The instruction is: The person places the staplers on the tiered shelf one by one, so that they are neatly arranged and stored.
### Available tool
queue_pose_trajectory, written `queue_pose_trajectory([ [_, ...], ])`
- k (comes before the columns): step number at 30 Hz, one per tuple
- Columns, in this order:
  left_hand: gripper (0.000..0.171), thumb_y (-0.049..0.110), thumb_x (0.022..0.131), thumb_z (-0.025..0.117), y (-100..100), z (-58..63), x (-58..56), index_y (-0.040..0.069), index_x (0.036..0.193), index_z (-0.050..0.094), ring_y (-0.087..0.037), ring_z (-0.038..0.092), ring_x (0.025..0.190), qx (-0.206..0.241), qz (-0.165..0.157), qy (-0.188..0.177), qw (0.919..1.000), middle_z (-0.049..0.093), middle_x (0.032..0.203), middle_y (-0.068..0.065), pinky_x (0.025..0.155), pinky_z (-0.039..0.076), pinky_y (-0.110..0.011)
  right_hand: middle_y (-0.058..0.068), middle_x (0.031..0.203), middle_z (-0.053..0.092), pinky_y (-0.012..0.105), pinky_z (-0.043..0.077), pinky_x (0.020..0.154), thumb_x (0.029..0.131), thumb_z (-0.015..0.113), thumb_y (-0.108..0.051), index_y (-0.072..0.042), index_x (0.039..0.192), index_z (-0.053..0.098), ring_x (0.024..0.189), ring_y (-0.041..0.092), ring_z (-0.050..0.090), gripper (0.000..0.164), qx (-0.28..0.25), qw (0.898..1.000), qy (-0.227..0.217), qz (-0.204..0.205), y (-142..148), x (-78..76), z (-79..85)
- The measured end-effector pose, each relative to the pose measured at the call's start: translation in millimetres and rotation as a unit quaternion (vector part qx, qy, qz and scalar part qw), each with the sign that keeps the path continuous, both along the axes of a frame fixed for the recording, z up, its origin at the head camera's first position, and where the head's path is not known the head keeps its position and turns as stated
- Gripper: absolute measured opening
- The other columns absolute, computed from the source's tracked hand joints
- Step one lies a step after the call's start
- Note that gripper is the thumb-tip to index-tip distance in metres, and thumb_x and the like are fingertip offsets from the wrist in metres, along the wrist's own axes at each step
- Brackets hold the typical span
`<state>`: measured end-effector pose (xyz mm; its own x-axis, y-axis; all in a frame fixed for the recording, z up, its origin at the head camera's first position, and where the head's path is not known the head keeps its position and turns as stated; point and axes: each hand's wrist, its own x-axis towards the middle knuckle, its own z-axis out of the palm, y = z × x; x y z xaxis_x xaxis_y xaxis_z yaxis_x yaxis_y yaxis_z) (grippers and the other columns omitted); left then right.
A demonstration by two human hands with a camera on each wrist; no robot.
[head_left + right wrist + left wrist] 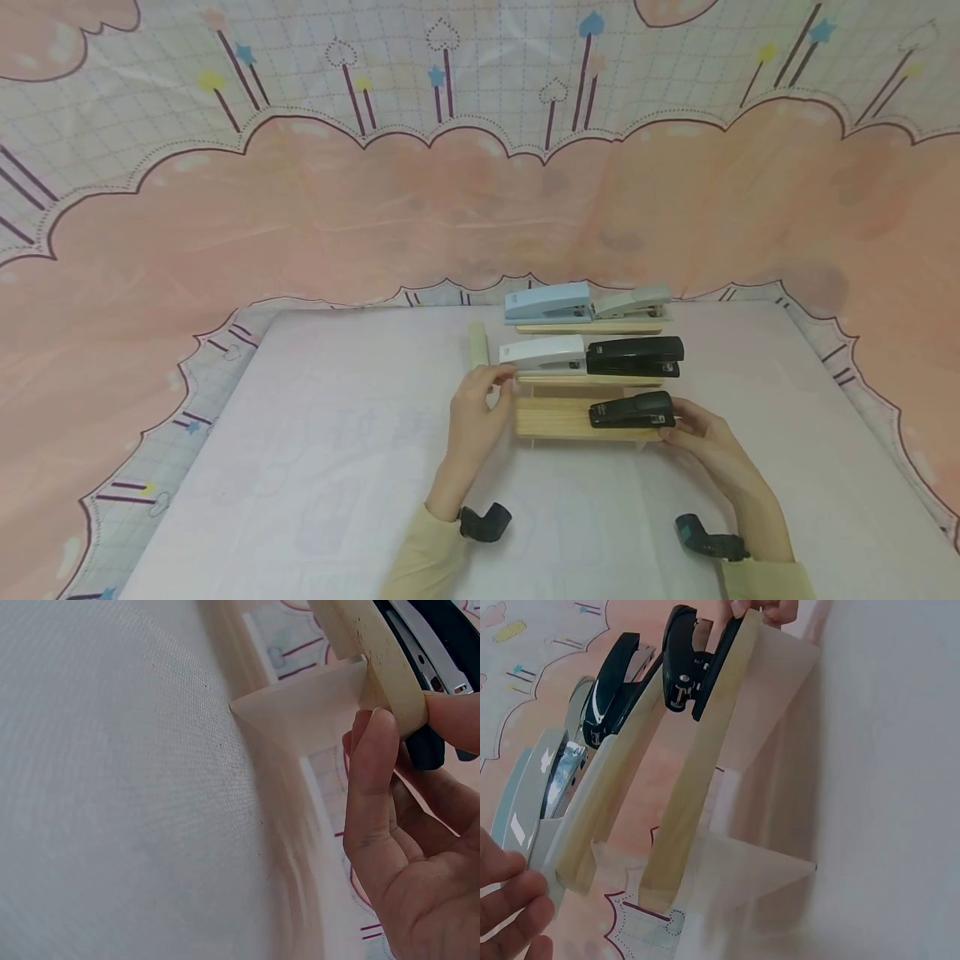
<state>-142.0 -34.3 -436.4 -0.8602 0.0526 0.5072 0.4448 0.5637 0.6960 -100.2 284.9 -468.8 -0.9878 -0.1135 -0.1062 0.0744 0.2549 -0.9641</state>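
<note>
A tiered rack with wooden shelves point(551, 419) and pale translucent supports point(754, 862) stands on the white table. On its front shelf, at the right end, sits a black stapler point(632, 411). The middle shelf bears a white stapler point(542, 354) and another black stapler point(635, 357) end to end. At the back are a light blue stapler point(547, 302) and a grey-green stapler point(632, 302). My left hand point(477, 410) touches the left end of the white stapler with its fingertips. My right hand point(705, 437) pinches the front shelf's right end, beside the black stapler.
A pale green strip point(477, 344) lies left of the rack. The white tabletop point(337, 467) extends around it. Behind and at the sides hangs a peach patterned cloth point(420, 208). A small black device point(486, 523) is on each wrist.
</note>
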Motion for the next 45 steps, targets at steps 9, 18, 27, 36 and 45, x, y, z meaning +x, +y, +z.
queue_pose_trajectory([
  [9,0.015,-0.002,0.086,0.063,-11,-4.0,-7.4,0.005,0.097,0.071,-0.017,0.065,0.083,0.024,0.018,0.019,0.9994,0.070,0.089,-0.006,0.074,0.056,-0.030,-0.012,0.110,0.062,0.017,0.052,0.080,0.090,0.060,-0.009,0.012,0.142,0.032,0.092,-0.004,0.063,0.063,0.005,1.000,-0.003,-0.001,0,-0.6,0.6],
  [18,0.016,-0.001,0.084,0.064,-21,-10.5,-19.8,0.003,0.098,0.069,-0.021,0.067,0.082,0.039,0.045,0.024,0.9980,0.070,0.090,-0.010,0.071,0.055,-0.036,-0.002,0.116,0.062,0.017,0.053,0.080,0.091,0.060,-0.008,0.013,0.142,0.031,0.092,-0.004,0.063,0.062,0.005,1.000,-0.005,-0.004,-1,-1.1,1.1],
  [27,0.022,0.000,0.084,0.063,-24,-22.8,-37.8,0.003,0.106,0.067,-0.025,0.065,0.088,0.068,0.079,-0.023,0.9943,0.069,0.098,-0.012,0.073,0.055,-0.038,0.022,0.128,0.057,0.016,0.052,0.080,0.091,0.060,-0.011,0.012,0.143,0.031,0.092,-0.005,0.062,0.063,0.019,1.000,-0.011,-0.010,-2,-1.7,-0.2],
  [36,0.032,0.003,0.083,0.066,-23,-35.3,-52.9,0.003,0.115,0.064,-0.032,0.061,0.099,0.106,0.104,-0.095,0.9843,0.064,0.110,-0.017,0.080,0.052,-0.042,0.008,0.126,0.060,0.017,0.052,0.081,0.090,0.061,-0.011,0.010,0.143,0.031,0.093,-0.005,0.063,0.064,0.017,1.000,-0.016,-0.013,-2,-1.4,-3.4],
  [45,0.048,0.009,0.083,0.068,-22,-45.8,-67.5,0.005,0.129,0.055,-0.033,0.057,0.109,0.090,0.112,-0.170,0.9749,0.060,0.119,-0.018,0.093,0.047,-0.047,-0.020,0.110,0.059,0.016,0.052,0.081,0.091,0.060,-0.010,0.011,0.143,0.031,0.093,-0.005,0.063,0.063,0.006,1.000,-0.003,-0.006,0,-1.0,-4.7],
])
